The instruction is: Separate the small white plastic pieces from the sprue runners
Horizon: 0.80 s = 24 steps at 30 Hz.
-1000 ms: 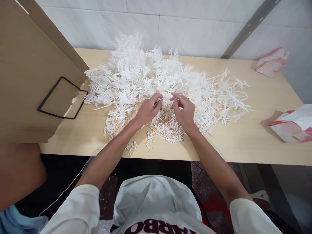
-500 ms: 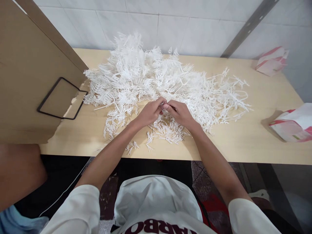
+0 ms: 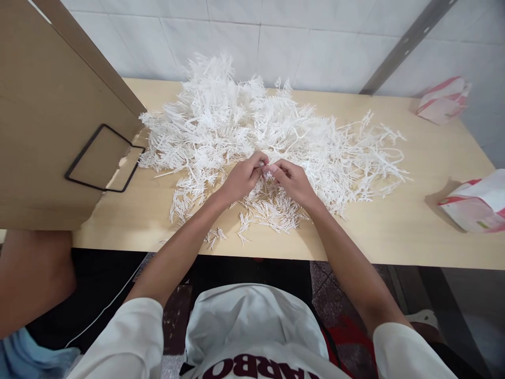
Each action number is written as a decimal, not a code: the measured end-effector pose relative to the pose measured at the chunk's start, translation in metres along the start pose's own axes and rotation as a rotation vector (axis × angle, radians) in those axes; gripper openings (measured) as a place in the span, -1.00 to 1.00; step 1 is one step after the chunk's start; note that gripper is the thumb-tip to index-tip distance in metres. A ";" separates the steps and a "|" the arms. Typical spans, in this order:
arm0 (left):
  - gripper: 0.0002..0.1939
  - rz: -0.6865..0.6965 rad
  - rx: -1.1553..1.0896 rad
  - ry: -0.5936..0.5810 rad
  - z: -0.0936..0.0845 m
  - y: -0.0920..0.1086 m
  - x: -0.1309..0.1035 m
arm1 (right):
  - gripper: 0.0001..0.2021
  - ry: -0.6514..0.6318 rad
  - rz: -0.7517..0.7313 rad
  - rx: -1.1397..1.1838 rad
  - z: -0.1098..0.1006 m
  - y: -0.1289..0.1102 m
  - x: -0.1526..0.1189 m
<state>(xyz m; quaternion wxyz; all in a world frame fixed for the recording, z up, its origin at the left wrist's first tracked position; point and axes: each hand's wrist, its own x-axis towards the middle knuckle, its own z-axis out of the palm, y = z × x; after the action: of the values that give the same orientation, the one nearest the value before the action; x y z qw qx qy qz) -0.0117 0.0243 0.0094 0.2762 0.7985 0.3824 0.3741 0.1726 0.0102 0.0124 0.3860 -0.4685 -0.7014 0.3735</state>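
A large heap of white branching plastic pieces (image 3: pixel 229 116) is spread over the light wooden table (image 3: pixel 394 226). Over its front part, my left hand (image 3: pixel 246 176) and my right hand (image 3: pixel 291 180) meet fingertip to fingertip. Both have closed fingers, pinching small white pieces between them; the exact shape of what each holds is partly hidden by the fingers. Loose small white pieces (image 3: pixel 274 213) lie below my hands, with a few more near the table's front edge.
At the left stands a cardboard panel (image 3: pixel 47 121) with a black wire frame (image 3: pixel 84 181) against it. Two red-and-white paper packets (image 3: pixel 444 100) sit at the right. A tiled wall (image 3: pixel 315 52) rises behind. Another person's arm (image 3: pixel 35 279) is at the lower left.
My fingertips have parted slightly, and white bits now show between them. The whole view has shifted a little.
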 end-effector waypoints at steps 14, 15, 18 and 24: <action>-0.90 -0.015 -0.316 -0.065 -0.001 0.006 0.003 | -0.68 -0.155 -0.053 0.181 -0.007 -0.004 -0.004; -0.90 -0.027 -0.312 -0.047 -0.002 0.004 0.004 | -0.68 -0.110 -0.036 0.203 -0.005 -0.003 -0.003; -0.90 -0.049 -0.300 0.018 -0.001 0.000 0.004 | -0.72 0.015 -0.004 0.271 -0.002 -0.002 -0.001; -0.89 0.055 -0.117 0.029 -0.001 0.001 0.002 | -0.60 0.000 0.050 0.176 -0.001 -0.001 0.003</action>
<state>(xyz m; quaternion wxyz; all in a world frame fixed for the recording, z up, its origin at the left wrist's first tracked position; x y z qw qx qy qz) -0.0111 0.0251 0.0115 0.3063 0.7858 0.3416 0.4146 0.1723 0.0125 0.0140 0.4162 -0.4501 -0.6539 0.4434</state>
